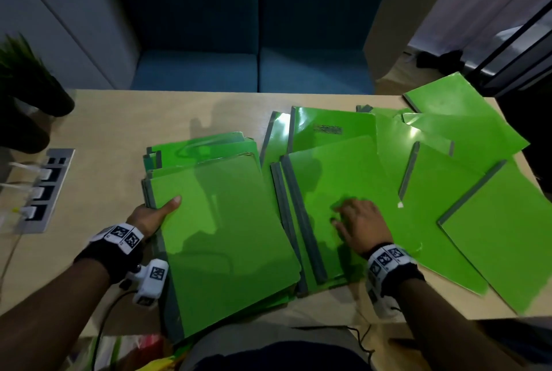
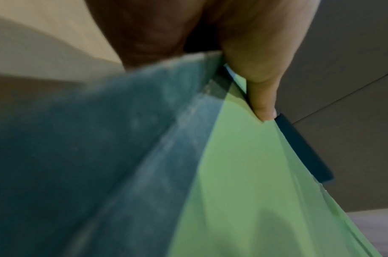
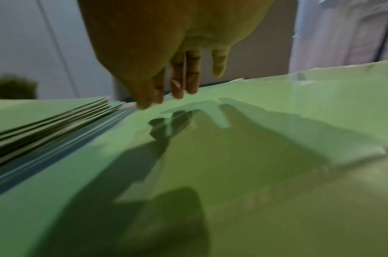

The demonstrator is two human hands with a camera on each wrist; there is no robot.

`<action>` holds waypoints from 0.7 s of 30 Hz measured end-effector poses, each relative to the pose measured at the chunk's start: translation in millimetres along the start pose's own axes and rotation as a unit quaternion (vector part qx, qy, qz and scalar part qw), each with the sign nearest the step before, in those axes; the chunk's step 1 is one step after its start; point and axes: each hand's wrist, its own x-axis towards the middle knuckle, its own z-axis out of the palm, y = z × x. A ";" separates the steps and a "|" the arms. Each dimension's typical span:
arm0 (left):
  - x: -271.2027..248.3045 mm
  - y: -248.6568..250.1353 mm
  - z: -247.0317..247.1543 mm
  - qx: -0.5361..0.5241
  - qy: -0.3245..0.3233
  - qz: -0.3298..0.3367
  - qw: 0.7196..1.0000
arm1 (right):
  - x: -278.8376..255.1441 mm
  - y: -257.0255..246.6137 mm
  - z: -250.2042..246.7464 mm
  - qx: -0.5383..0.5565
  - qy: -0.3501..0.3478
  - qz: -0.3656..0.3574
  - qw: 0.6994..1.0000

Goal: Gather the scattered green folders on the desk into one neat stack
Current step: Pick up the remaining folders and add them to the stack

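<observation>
A stack of green folders (image 1: 221, 221) with grey spines lies at the desk's front centre, its near end over the desk edge. My left hand (image 1: 158, 212) grips the stack's left spine edge, thumb (image 2: 261, 97) on the top cover (image 2: 254, 191), fingers hidden underneath. To the right lies another green folder (image 1: 337, 179), overlapping more below it. My right hand (image 1: 346, 216) hovers palm down over it, fingers (image 3: 177, 83) relaxed with tips at its surface (image 3: 232, 156), holding nothing. Several more green folders (image 1: 501, 236) lie fanned out across the desk's right side.
The wooden desk (image 1: 119, 131) has a socket panel (image 1: 47, 188) with white plugs at its left. A potted plant (image 1: 27, 77) stands at the far left corner. A blue sofa (image 1: 254, 42) sits behind the desk. One folder (image 1: 448, 95) overhangs the far right corner.
</observation>
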 end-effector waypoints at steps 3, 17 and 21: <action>-1.1 -2.3 -0.6 -0.008 -0.009 -0.010 1.000 | 9.4 10.6 -10.0 0.040 -0.021 0.226 0.973; 2.4 -8.7 -0.6 -0.011 0.000 0.006 1.000 | 35.6 21.2 -38.1 0.189 -0.030 0.412 0.891; 1.3 -8.9 -0.4 0.007 0.004 0.017 1.000 | 35.2 -1.4 -68.7 0.209 0.028 0.367 0.906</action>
